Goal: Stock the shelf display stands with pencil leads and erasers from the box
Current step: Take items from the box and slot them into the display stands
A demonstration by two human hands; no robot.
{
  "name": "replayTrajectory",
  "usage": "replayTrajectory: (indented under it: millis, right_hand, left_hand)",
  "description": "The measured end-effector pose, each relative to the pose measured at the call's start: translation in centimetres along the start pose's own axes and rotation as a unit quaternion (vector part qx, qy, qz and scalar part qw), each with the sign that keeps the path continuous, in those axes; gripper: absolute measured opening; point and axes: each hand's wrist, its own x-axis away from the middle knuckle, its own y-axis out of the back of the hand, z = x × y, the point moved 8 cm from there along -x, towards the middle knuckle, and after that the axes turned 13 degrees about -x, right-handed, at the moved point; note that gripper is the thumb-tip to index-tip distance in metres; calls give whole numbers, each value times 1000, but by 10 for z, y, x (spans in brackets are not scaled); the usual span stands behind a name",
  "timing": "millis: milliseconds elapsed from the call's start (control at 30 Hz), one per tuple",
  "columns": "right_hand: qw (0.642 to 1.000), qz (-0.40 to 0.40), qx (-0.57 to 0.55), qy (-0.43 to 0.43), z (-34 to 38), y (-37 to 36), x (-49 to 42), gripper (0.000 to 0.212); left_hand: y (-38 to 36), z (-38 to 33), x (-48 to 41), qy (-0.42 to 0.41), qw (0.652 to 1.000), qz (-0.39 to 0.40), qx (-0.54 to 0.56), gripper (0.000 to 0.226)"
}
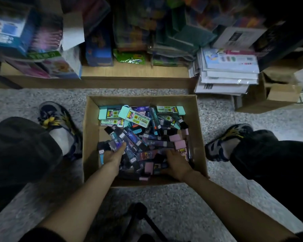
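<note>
An open cardboard box stands on the floor between my feet. It is full of loose packs: mint-green erasers at the back, pink erasers on the right, dark pencil lead cases in the middle. My left hand is inside the box at the left and grips a few dark lead cases, thumb on top. At the right, my right hand lies in the pile with its fingers dug under the dark packs; what it holds is hidden.
A low wooden shelf runs behind the box, crowded with coloured packaged goods. A stack of wrapped white paper packs and cardboard boxes sit at the right. A black tripod stands between my arms on the speckled floor.
</note>
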Motion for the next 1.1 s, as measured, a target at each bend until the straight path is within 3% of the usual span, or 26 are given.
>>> replayTrajectory:
  millis: [67, 200, 333, 433, 567, 700, 800, 933, 1033, 1100]
  right_hand:
    - [1000, -7, -11, 0, -2, 2, -1, 70]
    - [1000, 9, -17, 20, -1, -3, 3, 54]
    - [997, 37, -72, 0, -2, -6, 6, 38]
    - [994, 53, -99, -5, -2, -3, 10, 39]
    - [981, 69, -181, -16, 2, 1, 11, 36]
    - [961, 52, -272, -10, -1, 11, 10, 39]
    - [938, 7, -346, -18, -4, 25, 7, 34]
    - [893, -82, -441, -43, -6, 43, 0, 31]
    - [852, -135, -502, -57, 1, 57, -1, 36]
    - [808, -129, -571, -71, 11, 62, -2, 36]
  left_hand:
    - [-3, -1, -2, 9, 1000, -20, -20, 68]
    - [-2, -7, -1, -16, 998, -56, -39, 52]
    - [-2, -7, 0, -46, 998, -35, -26, 42]
    - [-4, 2, 0, -36, 999, 0, -7, 33]
    - [1, 9, -3, -23, 999, 24, 10, 49]
    - [9, 17, -4, -27, 998, 39, 36, 49]
    - [14, 18, -2, -34, 997, 33, 55, 40]
    - [17, 3, 6, -97, 995, 15, 27, 45]
    - [7, -12, 13, -157, 986, 62, -1, 39]
    - [-5, -20, 22, -177, 977, 120, 2, 35]
